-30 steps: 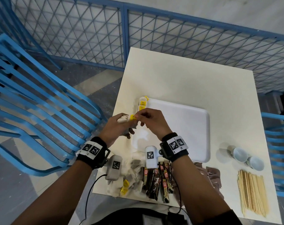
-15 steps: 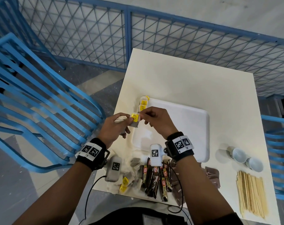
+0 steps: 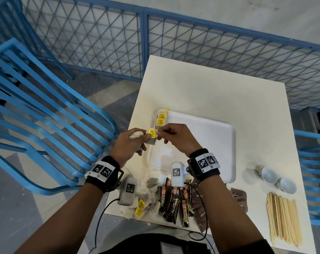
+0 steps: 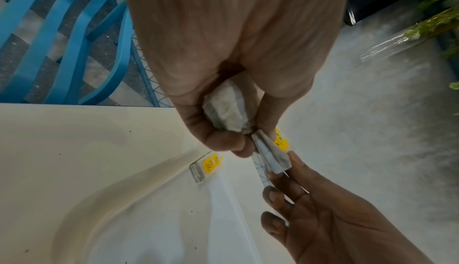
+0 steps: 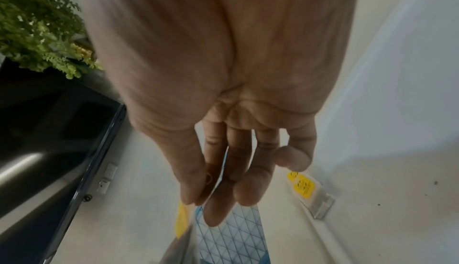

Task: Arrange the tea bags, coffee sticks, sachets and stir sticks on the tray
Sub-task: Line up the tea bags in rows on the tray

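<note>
A white tray (image 3: 210, 136) lies in the middle of the table. Two tea bags with yellow tags (image 3: 161, 119) sit at the tray's far left edge, also seen in the wrist views (image 4: 208, 167) (image 5: 305, 187). Over the tray's left rim my left hand (image 3: 146, 138) grips a crumpled tea bag (image 4: 226, 109) in the palm and pinches a second tea bag (image 4: 270, 156) by its yellow tag (image 3: 151, 133). My right hand (image 3: 161, 132) pinches the same tea bag from the right. Loose tea bags (image 3: 146, 198), coffee sticks (image 3: 174, 202), brown sachets (image 3: 238, 197) and stir sticks (image 3: 282, 217) lie along the near edge.
Two small white cups (image 3: 276, 178) lie on their sides right of the tray. A blue slatted chair (image 3: 45, 116) stands left of the table, and another at the right edge (image 3: 316, 162). A blue mesh fence (image 3: 174, 43) runs behind the table.
Both hands stay together on the tea bag over the tray's left rim, shifting only slightly right. The yellow tag now faces up more plainly.
</note>
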Motion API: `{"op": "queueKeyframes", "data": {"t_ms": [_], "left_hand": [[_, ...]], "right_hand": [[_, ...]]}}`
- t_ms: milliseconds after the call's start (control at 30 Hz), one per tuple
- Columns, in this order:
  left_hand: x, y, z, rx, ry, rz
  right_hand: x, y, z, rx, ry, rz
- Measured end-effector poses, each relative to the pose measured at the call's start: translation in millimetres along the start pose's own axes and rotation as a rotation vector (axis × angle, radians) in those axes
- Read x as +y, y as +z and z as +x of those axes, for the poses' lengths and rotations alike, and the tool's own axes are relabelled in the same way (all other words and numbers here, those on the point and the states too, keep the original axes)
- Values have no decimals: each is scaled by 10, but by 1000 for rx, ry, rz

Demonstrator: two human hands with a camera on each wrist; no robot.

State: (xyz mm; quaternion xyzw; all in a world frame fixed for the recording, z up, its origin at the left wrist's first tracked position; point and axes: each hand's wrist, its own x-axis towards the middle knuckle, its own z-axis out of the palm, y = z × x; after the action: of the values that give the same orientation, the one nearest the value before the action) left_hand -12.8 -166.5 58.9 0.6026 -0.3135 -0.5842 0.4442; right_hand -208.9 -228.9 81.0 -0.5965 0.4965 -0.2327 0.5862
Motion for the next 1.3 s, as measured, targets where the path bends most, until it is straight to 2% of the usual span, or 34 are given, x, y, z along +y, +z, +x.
{"op": "queueKeyframes", "data": {"t_ms": [300,567,667,833,933,1033,1167,1300], "left_hand": [[23,-21,-23,-64,16,22],[75,3,-15,-6,85,-45],[97,28,-29,-15,91,-91],[88,50,-20,-31,58,-127],[62,58,8,18,42,-130],[37,63,40,53,30,-118],[5,78,55,36,3,-115],[-6,80,73,21,-31,-146]], "right_hand": [[-23,-17,47,53,12,71],[148,149,38,-59,91,65],[144,190,13,-61,98,49],[158,187,-11,-118,73,-118],[171,133,-6,-26,35,-154],[86,161,-11,93,-6,2],[64,269,19,219,-130,-62],[103,302,82,280,-133,-68]]}}
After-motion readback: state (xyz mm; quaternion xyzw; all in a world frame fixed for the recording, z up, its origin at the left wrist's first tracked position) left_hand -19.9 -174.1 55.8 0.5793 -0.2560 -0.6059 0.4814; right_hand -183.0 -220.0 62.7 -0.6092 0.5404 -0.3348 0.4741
